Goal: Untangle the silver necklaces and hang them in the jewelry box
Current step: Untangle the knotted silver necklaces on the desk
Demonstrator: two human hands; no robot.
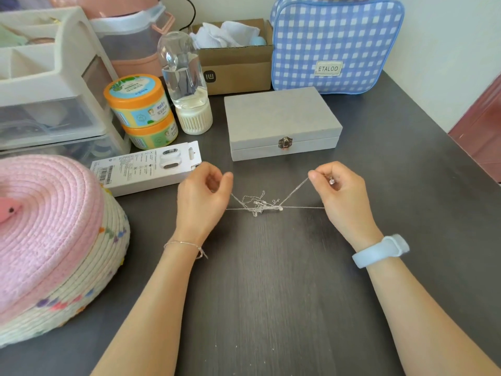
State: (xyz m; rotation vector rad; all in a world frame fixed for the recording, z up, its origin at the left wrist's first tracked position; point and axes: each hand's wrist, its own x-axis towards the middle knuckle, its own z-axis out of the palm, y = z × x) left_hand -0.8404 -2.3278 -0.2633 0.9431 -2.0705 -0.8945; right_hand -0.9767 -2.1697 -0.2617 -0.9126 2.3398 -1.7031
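Two hands are at work, and both are mine. My left hand (pixel 202 195) has its fingers curled in and pinches the thin chains on the left side. My right hand (pixel 340 192) pinches them on the right side, and a tiny shiny bit, maybe a clasp or a charm, shows between its fingers. I cannot tell which.

I think I am on the untangling step, and it is far from done. To do it well I should not pull hard. Pulling the hands apart would make the knot tighter. I think it is better to bring my hands a bit closer so the chains go loose, then pick at one loop and slide an end back through it. Laying the knot flat on the surface (pixel 271 294) may help me see which chain goes where.

My silver necklaces (pixel 257 206) are between my hands, near the middle of the dark surface. They are very thin and pale. Straight bits run out left and right to my fingers, and a small messy clump with little loops sits in the middle. I cannot tell how many chains there are.

My jewelry box (pixel 282 123) is just beyond the knot. It is grey, its lid is down, and its little metal latch faces me.
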